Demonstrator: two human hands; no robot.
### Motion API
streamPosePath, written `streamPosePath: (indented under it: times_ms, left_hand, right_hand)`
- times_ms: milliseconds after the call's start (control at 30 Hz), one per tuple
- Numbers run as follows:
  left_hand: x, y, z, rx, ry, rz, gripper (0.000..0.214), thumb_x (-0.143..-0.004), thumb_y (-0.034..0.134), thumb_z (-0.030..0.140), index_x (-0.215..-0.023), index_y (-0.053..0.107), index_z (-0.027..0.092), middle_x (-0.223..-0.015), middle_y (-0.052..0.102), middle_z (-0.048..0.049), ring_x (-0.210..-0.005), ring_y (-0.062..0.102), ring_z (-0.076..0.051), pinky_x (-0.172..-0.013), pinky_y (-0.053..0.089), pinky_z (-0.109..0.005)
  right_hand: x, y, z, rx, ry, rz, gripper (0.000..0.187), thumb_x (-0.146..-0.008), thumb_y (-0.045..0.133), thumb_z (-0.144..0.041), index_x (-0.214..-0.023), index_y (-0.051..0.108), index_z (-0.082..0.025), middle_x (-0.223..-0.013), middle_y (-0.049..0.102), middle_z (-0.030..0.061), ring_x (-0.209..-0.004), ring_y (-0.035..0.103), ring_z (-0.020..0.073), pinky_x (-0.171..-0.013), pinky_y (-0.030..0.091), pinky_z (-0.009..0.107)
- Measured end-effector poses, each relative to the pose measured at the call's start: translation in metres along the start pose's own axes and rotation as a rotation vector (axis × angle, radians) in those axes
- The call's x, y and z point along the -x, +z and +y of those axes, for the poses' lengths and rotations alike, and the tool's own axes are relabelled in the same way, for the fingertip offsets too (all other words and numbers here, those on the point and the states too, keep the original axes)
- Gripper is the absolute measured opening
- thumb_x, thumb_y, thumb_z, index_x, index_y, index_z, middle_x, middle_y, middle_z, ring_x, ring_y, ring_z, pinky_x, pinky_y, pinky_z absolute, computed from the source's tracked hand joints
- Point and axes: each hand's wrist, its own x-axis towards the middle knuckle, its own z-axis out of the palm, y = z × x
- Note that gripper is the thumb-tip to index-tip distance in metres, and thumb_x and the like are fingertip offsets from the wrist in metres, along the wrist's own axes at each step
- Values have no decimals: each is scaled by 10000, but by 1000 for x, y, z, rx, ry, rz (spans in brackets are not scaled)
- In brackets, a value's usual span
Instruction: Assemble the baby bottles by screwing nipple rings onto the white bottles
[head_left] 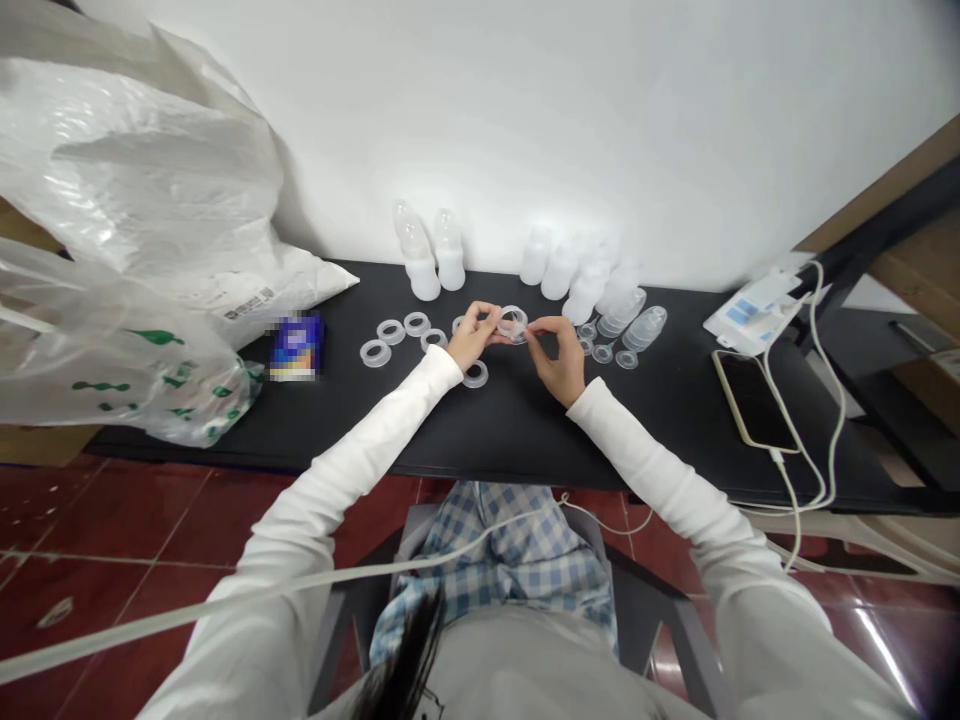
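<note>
A translucent bottle collar ring (512,318) is held up over the black table. My left hand (474,337) pinches it from the left. From the right, the fingertips of my right hand (559,362) close on its lower edge; whether a small teat sits there too, I cannot tell. More collar rings (376,353) lie loose left of and beneath my left hand. Flat clear teats (602,354) rest just beyond my right hand, beside clear domed caps (645,328). White bottles (556,275) stand behind them, and capped feeding bottles (450,252) stand at the back left.
A large white plastic bag (150,170) and a green-printed clear bag (187,385) crowd the left end. A blue packet (297,348) lies beside them. To the right are a phone (754,400) with its cable and a white box (754,312). The wall rises behind the table.
</note>
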Motion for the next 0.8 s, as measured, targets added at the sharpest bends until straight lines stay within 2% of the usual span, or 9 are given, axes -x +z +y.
streamPosePath:
  times_ms: [267, 433, 633, 700, 800]
  left_hand:
    - [3, 3, 1, -14, -4, -144, 464, -811, 709, 582, -914, 452, 209, -757, 706, 23, -731, 740, -146, -796, 636, -354]
    - [4, 3, -3, -8, 14, -236, 584, -693, 838, 521, -982, 440, 206, -825, 751, -2, -785, 751, -158, -815, 611, -336]
    - [5, 4, -6, -33, 36, -193, 536, -751, 791, 509, -1014, 436, 205, -786, 744, 0, -721, 743, -151, -727, 598, -294]
    - [6, 4, -5, -47, 51, -172, 509, -771, 772, 505, -1023, 448, 203, -738, 724, 18, -694, 737, -148, -694, 593, -280]
    - [7, 5, -3, -84, 76, -135, 469, -796, 749, 503, -1028, 475, 202, -662, 687, 45, -633, 714, -135, -643, 581, -257]
  right_hand:
    - [0, 4, 7, 22, 162, 11, 103, -942, 615, -330, -968, 590, -234, -872, 622, 11, -749, 555, 153, -765, 481, 359]
    - [-1, 8, 9, 14, 187, 24, 130, -948, 606, -359, -971, 569, -236, -890, 584, 17, -776, 532, 161, -768, 475, 363]
    - [0, 14, 14, 59, 194, 53, 268, -947, 591, -421, -1119, 543, -221, -972, 538, 44, -800, 518, 165, -743, 485, 349]
    - [0, 15, 14, 64, 199, 4, 265, -980, 523, -434, -1128, 550, -216, -946, 549, 42, -795, 522, 166, -764, 482, 353]
    - [0, 18, 11, 19, 250, -75, 254, -1006, 456, -435, -1034, 570, -210, -864, 579, 26, -762, 531, 158, -759, 464, 339]
